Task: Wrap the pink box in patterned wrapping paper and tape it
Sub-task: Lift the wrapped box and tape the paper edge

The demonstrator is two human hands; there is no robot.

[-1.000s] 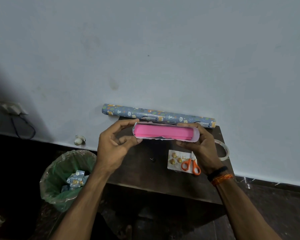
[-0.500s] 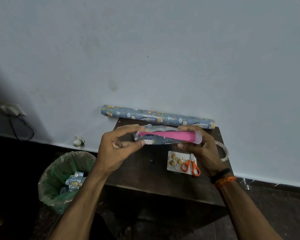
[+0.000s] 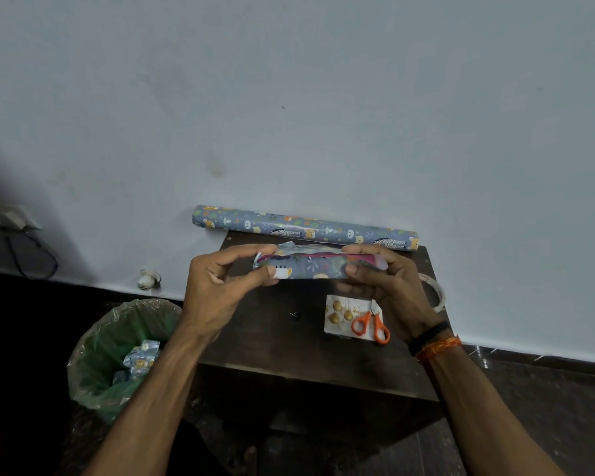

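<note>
- Pink box (image 3: 337, 258), mostly covered by a sheet of patterned wrapping paper (image 3: 310, 269), is held up above the dark wooden table (image 3: 289, 338), between the two hands; only a thin pink strip shows along its top edge.
- At far left, a wall socket (image 3: 4, 216) with a dark cable hangs on the pale wall.
- On the floor left of the table stands a bin (image 3: 117, 352) lined with a green bag, with crumpled scraps of the same paper inside.
- Left hand (image 3: 217, 286) pinches the left end of the wrapped box, thumb on the near face and forefinger over the top.
- Behind the box, a roll of wrapping paper (image 3: 306, 228) lies along the wall at the table's far edge.
- Right hand (image 3: 389, 283) grips the right end, thumb pressed on the paper's near face, fingers curled over the top and behind.
- Below that hand, orange-handled scissors (image 3: 371, 326) lie on a white card (image 3: 337, 316) with gold dots.
- A tape roll (image 3: 437, 293) sits at the table's right edge, partly hidden by the right wrist.
</note>
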